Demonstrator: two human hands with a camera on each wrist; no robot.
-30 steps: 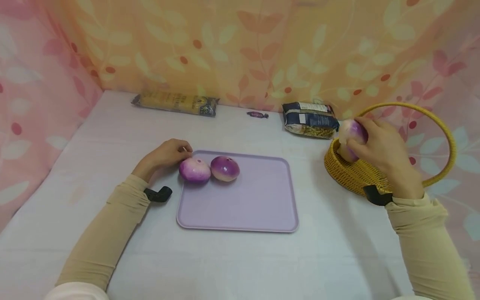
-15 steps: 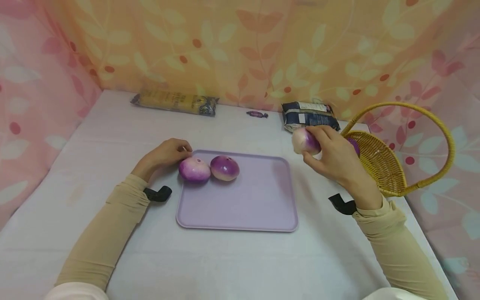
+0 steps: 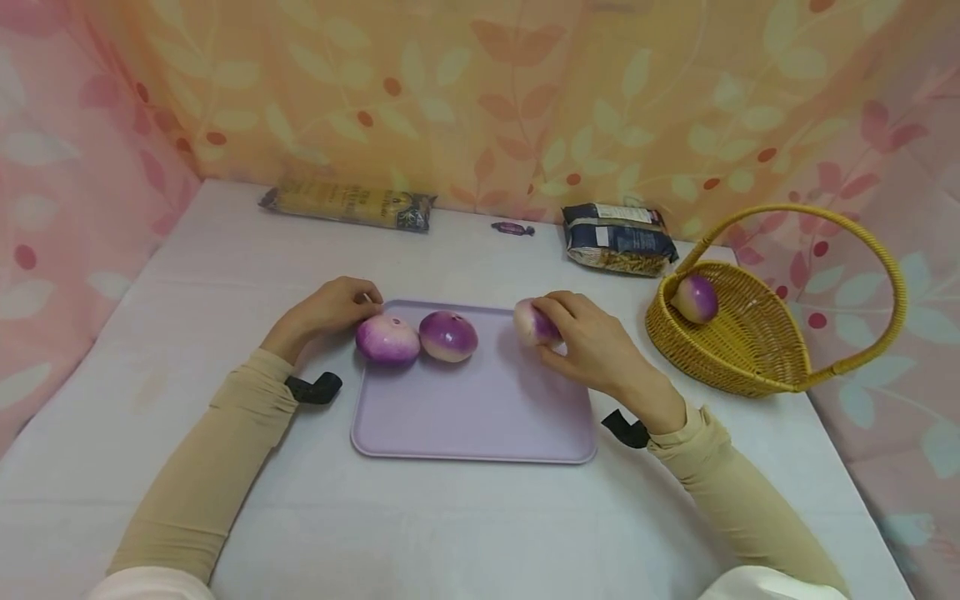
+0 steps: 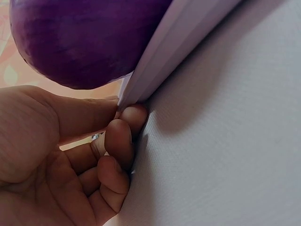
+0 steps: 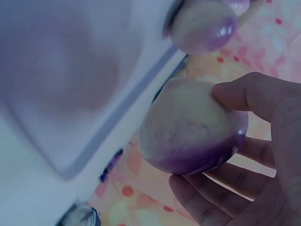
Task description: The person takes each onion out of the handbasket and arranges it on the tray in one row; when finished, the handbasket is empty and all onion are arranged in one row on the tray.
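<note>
Pinching round purple-and-white vegetable (image 5: 190, 129) in right hand (image 3: 588, 346) above rectangular lilac tray (image 3: 472, 417); pinching tray's far-left corner in left hand (image 3: 330, 308), beside two glossy purple-and-white globes (image 3: 387, 340) (image 3: 448, 337).

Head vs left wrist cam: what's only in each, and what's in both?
Head only: the right hand and its gripped bulb, the middle bulb on the tray, the wicker basket with a basket bulb inside, the yellow packet, the dark blue packet and the wrapped candy.

Left wrist only: the palm side of the left hand, its thumb and index finger pinching the tray's rim.

Both: the left hand, part of the tray, the leftmost bulb, white tablecloth, some curtain.
</note>
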